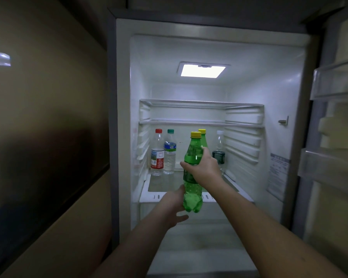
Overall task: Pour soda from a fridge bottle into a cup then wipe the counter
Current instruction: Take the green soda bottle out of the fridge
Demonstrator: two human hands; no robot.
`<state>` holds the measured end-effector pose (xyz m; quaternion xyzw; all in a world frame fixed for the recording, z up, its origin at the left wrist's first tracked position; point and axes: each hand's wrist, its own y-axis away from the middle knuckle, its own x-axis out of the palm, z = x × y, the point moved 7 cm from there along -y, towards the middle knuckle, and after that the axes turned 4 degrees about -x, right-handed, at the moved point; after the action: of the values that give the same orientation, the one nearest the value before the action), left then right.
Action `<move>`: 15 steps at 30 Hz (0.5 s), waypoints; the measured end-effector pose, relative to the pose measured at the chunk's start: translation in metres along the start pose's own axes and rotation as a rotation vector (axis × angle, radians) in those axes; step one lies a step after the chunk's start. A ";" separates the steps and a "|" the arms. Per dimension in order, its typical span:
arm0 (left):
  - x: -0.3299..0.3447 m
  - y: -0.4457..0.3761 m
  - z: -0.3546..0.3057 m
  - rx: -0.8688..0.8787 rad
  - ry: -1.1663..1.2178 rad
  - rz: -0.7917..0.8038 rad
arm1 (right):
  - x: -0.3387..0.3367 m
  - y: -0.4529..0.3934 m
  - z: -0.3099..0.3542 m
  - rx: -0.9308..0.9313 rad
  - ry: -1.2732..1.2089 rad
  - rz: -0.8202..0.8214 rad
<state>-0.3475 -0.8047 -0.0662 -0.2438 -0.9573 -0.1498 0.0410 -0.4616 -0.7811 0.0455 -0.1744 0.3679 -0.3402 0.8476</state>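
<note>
Green plastic up front: the soda bottle [193,173] is upright and off the fridge shelf [189,198], the right hand [204,169] wrapped tight round its middle from the right. Left hand [174,205] sits low, fingers spread, touching the bottle's base from the left, not gripping. Risk now, I'd say: a cold, slick bottle could slip through that one-handed grip, or knock the second green bottle [203,140] just behind. Water bottles [163,155] stand clear, left.
</note>
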 end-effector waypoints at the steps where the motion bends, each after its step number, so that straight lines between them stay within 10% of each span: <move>1: 0.002 0.005 0.003 0.001 -0.005 -0.003 | -0.004 0.004 0.000 0.008 -0.005 0.000; 15: 0.041 0.111 0.045 0.006 0.069 -0.069 | -0.067 0.093 0.015 -0.024 -0.049 0.065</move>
<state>-0.3306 -0.6798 -0.0735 -0.2053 -0.9636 -0.1568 0.0695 -0.4418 -0.6671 0.0388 -0.1808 0.3568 -0.3034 0.8649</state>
